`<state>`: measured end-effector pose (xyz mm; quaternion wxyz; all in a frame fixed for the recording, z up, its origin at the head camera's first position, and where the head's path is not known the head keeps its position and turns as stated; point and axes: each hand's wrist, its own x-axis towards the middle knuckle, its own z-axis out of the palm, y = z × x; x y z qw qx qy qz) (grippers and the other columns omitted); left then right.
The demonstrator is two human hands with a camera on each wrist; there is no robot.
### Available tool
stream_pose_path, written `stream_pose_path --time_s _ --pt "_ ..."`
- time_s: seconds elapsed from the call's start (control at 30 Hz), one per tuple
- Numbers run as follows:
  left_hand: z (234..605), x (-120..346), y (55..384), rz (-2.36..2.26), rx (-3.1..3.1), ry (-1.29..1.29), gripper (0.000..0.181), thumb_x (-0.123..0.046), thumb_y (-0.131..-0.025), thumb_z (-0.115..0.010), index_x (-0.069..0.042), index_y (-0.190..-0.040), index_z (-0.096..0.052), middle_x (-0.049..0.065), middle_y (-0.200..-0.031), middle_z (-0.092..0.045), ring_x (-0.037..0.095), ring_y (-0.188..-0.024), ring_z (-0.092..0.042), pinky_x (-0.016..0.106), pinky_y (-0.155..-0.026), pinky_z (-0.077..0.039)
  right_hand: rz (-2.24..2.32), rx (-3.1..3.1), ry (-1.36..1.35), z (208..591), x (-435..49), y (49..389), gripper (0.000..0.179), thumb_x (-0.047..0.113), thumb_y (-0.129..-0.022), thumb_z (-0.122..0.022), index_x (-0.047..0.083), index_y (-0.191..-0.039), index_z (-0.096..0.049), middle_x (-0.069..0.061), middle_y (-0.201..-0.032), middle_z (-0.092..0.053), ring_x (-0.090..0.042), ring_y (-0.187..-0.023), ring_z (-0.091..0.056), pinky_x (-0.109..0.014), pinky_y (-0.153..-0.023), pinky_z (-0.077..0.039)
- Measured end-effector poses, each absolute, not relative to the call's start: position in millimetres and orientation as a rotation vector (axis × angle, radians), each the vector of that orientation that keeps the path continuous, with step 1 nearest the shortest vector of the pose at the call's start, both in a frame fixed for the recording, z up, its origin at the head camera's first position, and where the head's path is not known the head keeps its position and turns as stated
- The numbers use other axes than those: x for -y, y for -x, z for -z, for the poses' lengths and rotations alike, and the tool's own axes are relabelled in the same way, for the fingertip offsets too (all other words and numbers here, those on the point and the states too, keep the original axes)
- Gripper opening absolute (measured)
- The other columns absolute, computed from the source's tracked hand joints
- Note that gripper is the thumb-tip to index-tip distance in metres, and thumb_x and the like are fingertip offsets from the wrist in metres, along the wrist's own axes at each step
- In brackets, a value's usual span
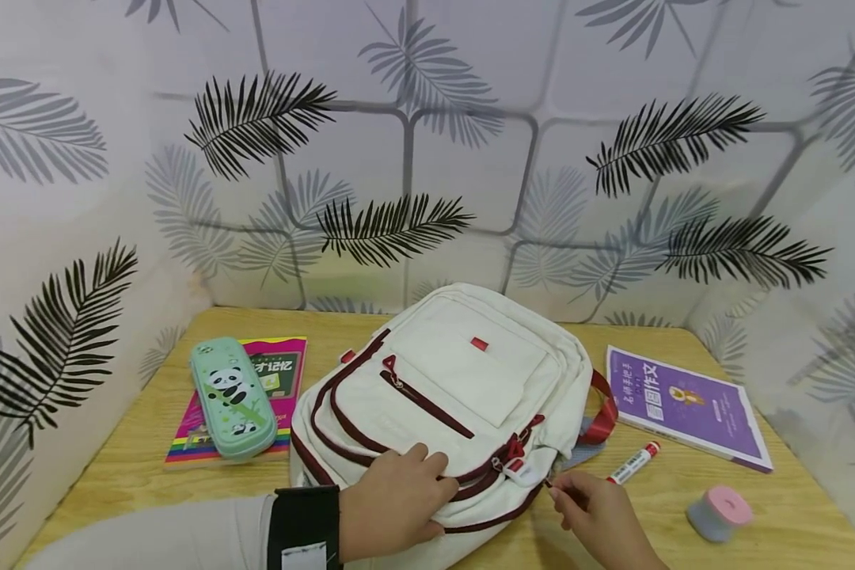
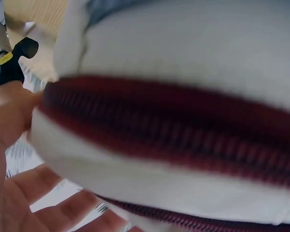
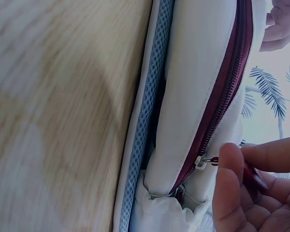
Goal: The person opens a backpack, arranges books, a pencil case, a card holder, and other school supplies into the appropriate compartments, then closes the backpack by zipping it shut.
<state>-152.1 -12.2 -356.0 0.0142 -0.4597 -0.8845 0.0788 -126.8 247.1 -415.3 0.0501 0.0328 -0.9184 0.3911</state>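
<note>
A white backpack (image 1: pixel 435 396) with dark red zippers lies on the table, front pocket up. My left hand (image 1: pixel 395 500) rests on its lower front, fingers spread over the white fabric. In the left wrist view the thumb (image 2: pixel 12 116) lies at the edge by a wide zipper (image 2: pixel 183 133). At the bag's lower right side, my right hand (image 1: pixel 602 514) pinches a dark red zipper pull (image 3: pixel 253 179) between thumb and fingers. The metal slider (image 3: pixel 200 163) sits on the side zipper (image 3: pixel 227 94), whose teeth look joined above it.
Left of the bag, a green panda pencil case (image 1: pixel 233 396) lies on a colourful book (image 1: pixel 285 348). To the right are a purple book (image 1: pixel 684 404), a red-and-white marker (image 1: pixel 634 463) close behind my right hand, and a pink-and-grey round object (image 1: pixel 720 513). Leaf-patterned curtains surround the table.
</note>
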Motion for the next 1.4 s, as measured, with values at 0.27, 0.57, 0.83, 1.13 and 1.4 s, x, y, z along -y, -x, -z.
stream_pose_path --time_s 0.27,0.57,0.83,1.13,1.4 --pt "367.7 17.0 152.9 -0.11 2.693 1.351 0.016 -0.035 -0.083 -0.061 -0.021 -0.09 -0.064 -0.008 -0.087 -0.058 0.008 -0.073 -0.052 0.02 -0.053 -0.044 -1.149 2.844 -0.001 417.7 -241.6 123.3 0.006 0.004 -0.08 -0.062 0.004 -0.075 -0.063 0.001 -0.058 -0.055 0.0 -0.047 -0.046 -0.018 -0.046 -0.041" --pt "373.2 17.5 154.2 -0.046 2.672 1.289 0.013 -0.028 -0.084 -0.061 -0.019 -0.092 -0.062 -0.008 -0.088 -0.06 0.007 -0.074 -0.055 0.02 -0.053 -0.046 -1.182 2.801 0.115 418.5 -227.8 115.0 0.007 0.003 -0.079 -0.063 0.005 -0.072 -0.062 0.0 -0.055 -0.056 -0.002 -0.044 -0.047 -0.018 -0.045 -0.04" --pt "376.8 14.7 154.0 -0.055 2.693 1.242 0.01 -0.022 -0.086 -0.058 -0.017 -0.093 -0.062 -0.006 -0.086 -0.059 0.008 -0.073 -0.055 0.021 -0.052 -0.045 -1.173 2.647 -0.036 422.7 -221.3 110.8 0.013 -0.004 -0.073 -0.066 0.006 -0.066 -0.06 0.006 -0.051 -0.052 0.003 -0.041 -0.043 -0.017 -0.043 -0.039" --pt "382.9 11.9 153.3 -0.1 2.648 1.2 0.006 -0.015 -0.086 -0.056 -0.014 -0.09 -0.06 -0.005 -0.082 -0.057 0.008 -0.069 -0.055 0.021 -0.049 -0.045 -1.146 2.583 -0.269 427.4 -221.2 107.2 0.012 -0.002 -0.073 -0.067 0.007 -0.068 -0.06 0.008 -0.054 -0.053 0.007 -0.045 -0.042 -0.015 -0.042 -0.038" --pt "384.7 7.8 155.2 -0.088 2.673 1.177 0.006 -0.012 -0.085 -0.055 -0.014 -0.088 -0.06 -0.005 -0.082 -0.058 0.008 -0.068 -0.056 0.022 -0.049 -0.045 -1.081 2.573 -0.379 426.0 -212.6 98.8 0.016 -0.001 -0.071 -0.068 0.011 -0.065 -0.059 0.011 -0.053 -0.05 0.009 -0.048 -0.037 -0.012 -0.042 -0.033"
